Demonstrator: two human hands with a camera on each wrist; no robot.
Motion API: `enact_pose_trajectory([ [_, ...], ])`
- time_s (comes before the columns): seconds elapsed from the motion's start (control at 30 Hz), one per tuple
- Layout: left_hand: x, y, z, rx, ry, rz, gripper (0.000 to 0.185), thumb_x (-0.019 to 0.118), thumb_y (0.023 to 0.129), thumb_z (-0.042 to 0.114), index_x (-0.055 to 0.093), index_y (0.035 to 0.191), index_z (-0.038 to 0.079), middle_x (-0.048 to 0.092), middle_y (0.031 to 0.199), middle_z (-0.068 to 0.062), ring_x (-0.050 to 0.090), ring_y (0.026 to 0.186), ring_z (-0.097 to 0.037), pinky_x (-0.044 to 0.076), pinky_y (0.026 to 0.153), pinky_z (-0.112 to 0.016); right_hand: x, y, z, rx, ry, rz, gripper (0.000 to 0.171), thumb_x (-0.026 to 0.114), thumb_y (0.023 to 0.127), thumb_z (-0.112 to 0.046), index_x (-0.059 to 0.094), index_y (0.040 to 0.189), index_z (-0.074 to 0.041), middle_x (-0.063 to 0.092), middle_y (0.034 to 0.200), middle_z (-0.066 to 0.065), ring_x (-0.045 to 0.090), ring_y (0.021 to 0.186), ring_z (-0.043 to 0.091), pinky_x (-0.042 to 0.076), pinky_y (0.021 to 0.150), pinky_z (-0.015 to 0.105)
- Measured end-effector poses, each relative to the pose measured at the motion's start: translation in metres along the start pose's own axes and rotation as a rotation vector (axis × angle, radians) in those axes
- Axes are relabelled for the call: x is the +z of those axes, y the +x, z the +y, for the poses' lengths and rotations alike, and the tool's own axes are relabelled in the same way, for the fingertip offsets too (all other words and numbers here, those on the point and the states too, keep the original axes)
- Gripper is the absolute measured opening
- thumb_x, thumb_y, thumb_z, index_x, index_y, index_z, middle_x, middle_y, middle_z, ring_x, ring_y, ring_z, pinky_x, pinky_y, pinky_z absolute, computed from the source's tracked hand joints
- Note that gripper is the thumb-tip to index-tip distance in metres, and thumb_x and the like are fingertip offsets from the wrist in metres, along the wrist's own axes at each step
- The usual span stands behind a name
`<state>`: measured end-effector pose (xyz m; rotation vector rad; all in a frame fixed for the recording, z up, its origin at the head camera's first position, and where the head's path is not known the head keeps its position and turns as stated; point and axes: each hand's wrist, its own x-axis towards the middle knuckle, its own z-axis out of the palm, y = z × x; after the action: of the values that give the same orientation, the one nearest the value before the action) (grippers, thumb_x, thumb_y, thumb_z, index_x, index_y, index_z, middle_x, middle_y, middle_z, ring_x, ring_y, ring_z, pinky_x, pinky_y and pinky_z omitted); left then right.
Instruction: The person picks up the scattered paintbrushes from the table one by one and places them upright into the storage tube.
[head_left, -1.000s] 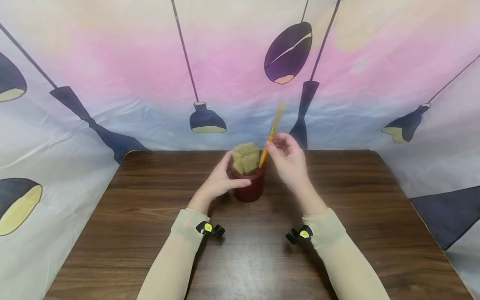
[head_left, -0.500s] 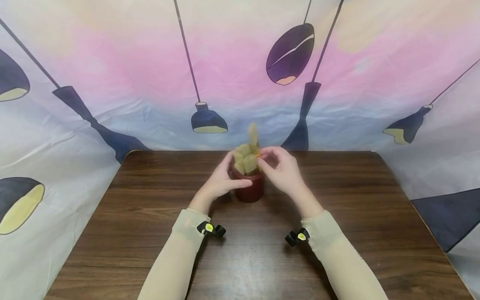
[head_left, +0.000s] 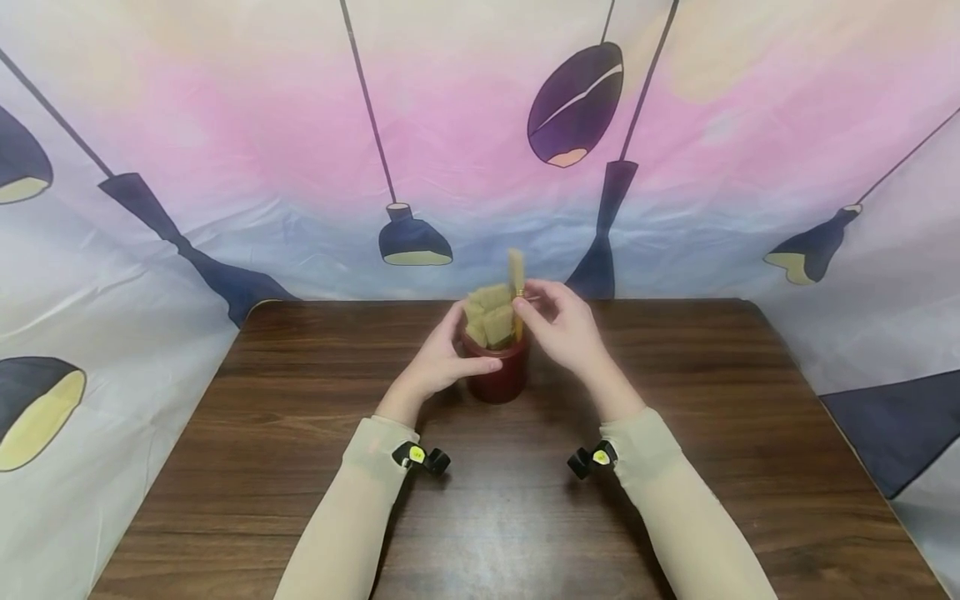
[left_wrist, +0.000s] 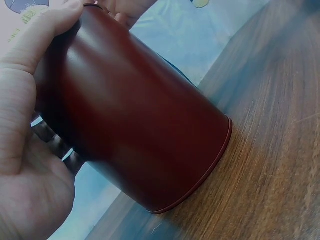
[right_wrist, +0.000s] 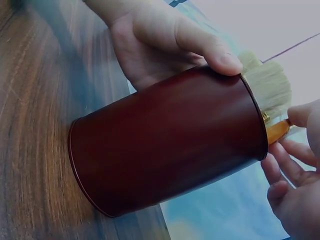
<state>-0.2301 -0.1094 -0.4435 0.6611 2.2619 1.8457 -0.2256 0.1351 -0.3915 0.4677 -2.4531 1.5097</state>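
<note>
Draped behind the dark wooden table is hanging a pastel backdrop printed with pendant lamps. From the head view, the left hand is wrapping its curled fingers and thumb around a dark red cup standing near the table's far edge, while the right hand is pinching an orange-handled brush upright at the rim, beside the other bristle heads crowding the cup. In the left wrist view, the thumb is pressing along the cup's wall, steadying it on the wood. In the right wrist view, fingertips are closing on the orange handle just at the rim. This looks like the step of seating a brush among the others; next the pinch would likely need easing off while the cup is kept steady.
</note>
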Motion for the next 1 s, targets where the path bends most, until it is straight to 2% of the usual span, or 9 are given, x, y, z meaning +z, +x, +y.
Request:
enact_pose_trajectory([
  [0.13,0.001,0.000,0.000,0.003,-0.003,-0.002,0.104,0.094,0.084,0.018,0.035,0.169,0.026,0.054,0.157,-0.004,0.055,0.142,-0.027,0.045,0.119,-0.056,-0.004,-0.002,0.006,0.030,0.052,-0.070,0.040,0.080,0.101,-0.026,0.072,0.134,-0.005,0.075,0.118,0.012,0.072,0.103,0.029,0.059,0.092,0.048],
  [0.23,0.002,0.001,0.000,0.012,-0.014,-0.005,0.104,0.094,0.084,0.014,0.035,0.168,0.024,0.054,0.156,-0.005,0.055,0.142,-0.027,0.045,0.119,-0.055,-0.008,-0.006,0.009,0.034,0.062,-0.116,0.039,0.087,0.096,-0.024,0.073,0.128,-0.007,0.074,0.118,0.008,0.070,0.105,0.026,0.058,0.095,0.046],
  [0.37,0.000,0.001,0.000,0.022,-0.026,-0.006,0.103,0.094,0.084,0.013,0.036,0.168,0.024,0.054,0.155,-0.006,0.055,0.141,-0.027,0.044,0.119,-0.055,-0.011,-0.009,0.009,0.027,0.003,-0.147,0.041,0.094,0.087,-0.023,0.077,0.121,-0.010,0.069,0.120,0.006,0.064,0.109,0.024,0.055,0.098,0.046],
  [0.53,-0.002,-0.001,0.001,0.017,-0.023,-0.002,0.103,0.094,0.084,0.014,0.035,0.168,0.025,0.052,0.157,-0.006,0.052,0.143,-0.027,0.043,0.120,-0.057,-0.011,-0.008,0.007,0.057,-0.075,-0.179,0.041,0.097,0.083,-0.029,0.080,0.116,-0.013,0.065,0.113,0.007,0.058,0.107,0.024,0.051,0.092,0.046],
  [0.63,-0.003,-0.002,0.000,0.014,-0.025,-0.003,0.103,0.094,0.084,0.015,0.035,0.168,0.024,0.052,0.157,-0.006,0.053,0.142,-0.027,0.044,0.120,-0.056,-0.012,-0.008,0.007,0.078,-0.091,-0.197,0.043,0.096,0.083,-0.033,0.080,0.118,-0.013,0.066,0.115,0.007,0.060,0.109,0.024,0.052,0.094,0.046],
  [0.77,-0.002,-0.002,-0.001,0.013,-0.032,-0.003,0.103,0.094,0.084,0.016,0.036,0.168,0.026,0.053,0.155,-0.005,0.055,0.140,-0.027,0.046,0.118,-0.055,-0.012,-0.009,0.010,0.051,-0.083,-0.208,0.050,0.096,0.085,-0.034,0.077,0.127,-0.013,0.068,0.122,0.005,0.062,0.114,0.024,0.053,0.101,0.048],
  [1.0,-0.003,-0.001,0.000,-0.002,-0.016,0.002,0.105,0.095,0.082,0.017,0.036,0.168,0.027,0.051,0.159,-0.003,0.050,0.145,-0.025,0.041,0.122,-0.056,-0.019,-0.014,0.018,0.033,0.035,-0.226,0.060,0.096,0.086,-0.029,0.070,0.139,-0.016,0.069,0.132,0.003,0.066,0.122,0.026,0.057,0.102,0.057],
])
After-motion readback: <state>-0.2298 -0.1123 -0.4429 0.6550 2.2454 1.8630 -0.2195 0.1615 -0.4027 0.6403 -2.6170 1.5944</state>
